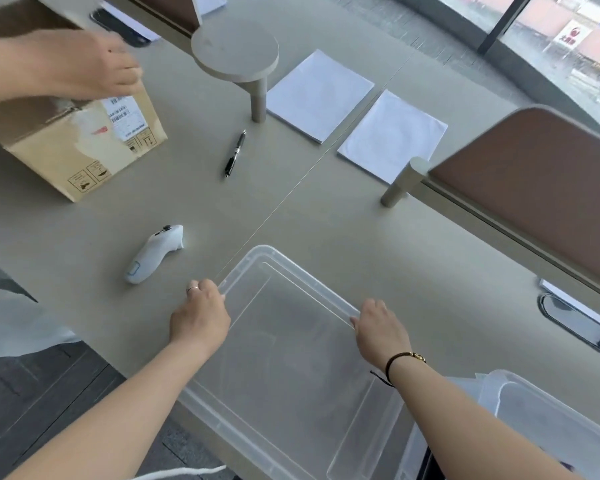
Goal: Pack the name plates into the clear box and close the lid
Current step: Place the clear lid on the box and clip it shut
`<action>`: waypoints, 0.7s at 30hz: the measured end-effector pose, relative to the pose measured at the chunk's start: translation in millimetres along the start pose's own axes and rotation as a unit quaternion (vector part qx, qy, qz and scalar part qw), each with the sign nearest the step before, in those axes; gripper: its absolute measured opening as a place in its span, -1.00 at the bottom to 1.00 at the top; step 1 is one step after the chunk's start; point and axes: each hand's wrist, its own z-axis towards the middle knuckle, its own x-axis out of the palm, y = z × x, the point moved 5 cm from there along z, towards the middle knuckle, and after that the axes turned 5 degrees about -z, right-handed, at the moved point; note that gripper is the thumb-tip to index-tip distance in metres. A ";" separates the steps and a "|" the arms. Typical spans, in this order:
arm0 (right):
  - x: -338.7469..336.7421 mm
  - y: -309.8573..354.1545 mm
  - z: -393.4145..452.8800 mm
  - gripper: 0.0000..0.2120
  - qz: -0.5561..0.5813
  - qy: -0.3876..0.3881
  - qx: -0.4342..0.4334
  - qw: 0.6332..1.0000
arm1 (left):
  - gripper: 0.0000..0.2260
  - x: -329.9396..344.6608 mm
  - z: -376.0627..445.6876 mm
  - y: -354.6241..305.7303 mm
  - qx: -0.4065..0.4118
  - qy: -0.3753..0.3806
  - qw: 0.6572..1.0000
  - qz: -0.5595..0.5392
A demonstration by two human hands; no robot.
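Note:
A clear plastic lid (pixel 284 263) lies in front of me at the table's near edge, on what looks like a clear box. My left hand (pixel 201 315) grips its far left corner with fingers curled over the rim. My right hand (pixel 378 329) grips the far right rim the same way. A second clear box (pixel 551 414) stands open at the lower right. Two flat white square stacks (pixel 319 95) (pixel 392 135) lie at the back of the table; I cannot tell if they are name plates.
Another person's hand (pixel 84 64) rests on a cardboard box (pixel 84 150) at the back left. A black pen (pixel 234 154) and a white controller (pixel 153 254) lie mid-table. A round post stand (pixel 234 53) and a brown divider (pixel 534 188) rise from the table.

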 end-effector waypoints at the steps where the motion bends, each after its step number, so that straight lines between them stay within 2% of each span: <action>1: -2.7 3.1 -0.2 -0.80 0.007 -0.005 -0.002 1.000 | -0.84 -8.4 3.8 -3.9 0.006 -0.010 1.000 0.000; 6: -32.0 20.3 0.3 -0.77 0.121 -0.075 0.024 0.989 | -0.82 -74.0 29.5 -28.6 0.062 -0.079 0.995 0.010; 10: -84.2 33.8 0.3 -0.75 0.166 -0.143 0.033 0.975 | -0.79 -129.3 49.3 -44.7 0.074 -0.100 0.992 -0.006; 16: -161.7 21.8 -22.5 -0.70 0.156 -0.191 0.041 0.968 | -0.78 -166.4 38.2 -67.6 0.063 -0.083 0.994 -0.020; 21: -195.1 -25.6 -69.4 -0.72 0.127 -0.241 0.071 0.960 | -0.78 -159.2 4.3 -109.2 0.115 -0.057 0.991 -0.022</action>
